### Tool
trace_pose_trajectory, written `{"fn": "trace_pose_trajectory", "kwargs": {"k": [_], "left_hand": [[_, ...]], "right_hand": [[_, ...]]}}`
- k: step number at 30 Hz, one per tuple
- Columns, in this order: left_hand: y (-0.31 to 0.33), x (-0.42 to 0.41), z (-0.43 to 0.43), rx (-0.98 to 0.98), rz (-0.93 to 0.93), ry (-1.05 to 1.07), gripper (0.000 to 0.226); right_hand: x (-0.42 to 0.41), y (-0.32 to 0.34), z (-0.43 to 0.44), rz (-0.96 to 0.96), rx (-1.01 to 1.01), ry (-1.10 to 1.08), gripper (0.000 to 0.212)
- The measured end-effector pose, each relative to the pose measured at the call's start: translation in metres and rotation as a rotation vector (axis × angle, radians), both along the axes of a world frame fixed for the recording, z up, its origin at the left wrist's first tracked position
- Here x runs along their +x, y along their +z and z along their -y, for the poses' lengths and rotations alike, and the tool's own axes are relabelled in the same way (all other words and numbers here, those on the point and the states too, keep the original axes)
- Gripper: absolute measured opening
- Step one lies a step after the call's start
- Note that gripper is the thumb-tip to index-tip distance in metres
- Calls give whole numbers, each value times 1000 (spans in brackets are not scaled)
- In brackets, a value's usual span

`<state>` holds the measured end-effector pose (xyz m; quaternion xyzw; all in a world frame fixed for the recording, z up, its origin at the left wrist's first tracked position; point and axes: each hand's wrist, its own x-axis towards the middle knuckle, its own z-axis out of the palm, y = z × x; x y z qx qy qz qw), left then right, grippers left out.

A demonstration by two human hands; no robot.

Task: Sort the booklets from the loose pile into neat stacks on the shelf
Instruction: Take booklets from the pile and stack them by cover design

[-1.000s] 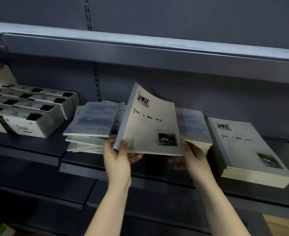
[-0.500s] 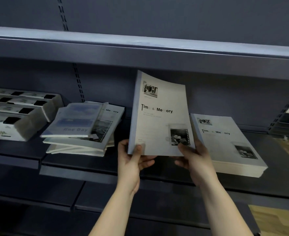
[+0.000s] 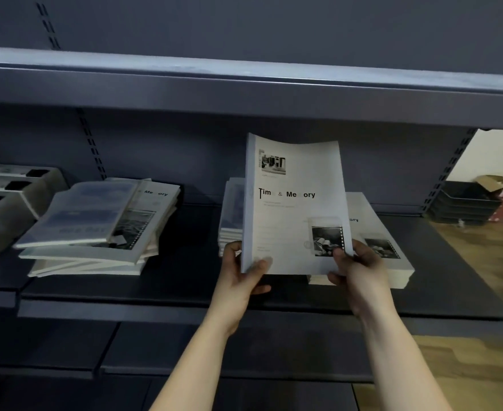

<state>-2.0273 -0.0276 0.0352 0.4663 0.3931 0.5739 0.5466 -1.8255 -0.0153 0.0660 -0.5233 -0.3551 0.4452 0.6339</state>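
I hold a white "Time & Memory" booklet [image 3: 294,203] nearly upright above the dark shelf [image 3: 185,286]. My left hand [image 3: 244,274] grips its lower left corner and my right hand [image 3: 354,268] grips its lower right corner. Behind it to the right lies a neat stack of the same booklets [image 3: 389,250], partly hidden. A second neat stack with bluish covers [image 3: 229,215] peeks out behind its left edge. The loose pile [image 3: 96,229] of mixed booklets sits askew to the left.
White boxes with black cut-outs [image 3: 10,200] stand at the far left of the shelf. An upper shelf [image 3: 244,87] overhangs. Dark stacked trays [image 3: 463,203] and a cardboard box [image 3: 502,188] rest on the wooden floor at right.
The booklet came off the loose pile and moved right with both hands, now standing upright in front of the right stacks. The view has shifted right.
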Motion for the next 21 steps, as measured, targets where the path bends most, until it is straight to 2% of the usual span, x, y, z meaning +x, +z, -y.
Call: {"fn": "trace_pose_trajectory", "kwargs": {"k": [5, 8, 12, 15, 19, 21], "left_hand": [[-6, 19, -4, 78, -279, -54, 46], [-11, 25, -7, 157, -599, -75, 42], [-20, 34, -16, 266, -995, 22, 51], [-28, 39, -21, 345, -1123, 104, 42], [-37, 42, -22, 388, -1200, 191, 35], [-39, 42, -23, 386, -1241, 208, 34]], "right_hand": [[34, 3, 6, 70, 18, -80, 15], [58, 7, 9, 113, 35, -128, 20], [85, 11, 10, 113, -9, -185, 17], [103, 13, 11, 119, -56, -194, 14], [114, 15, 11, 137, -123, -178, 23], [116, 14, 9, 136, -171, -129, 15]]}}
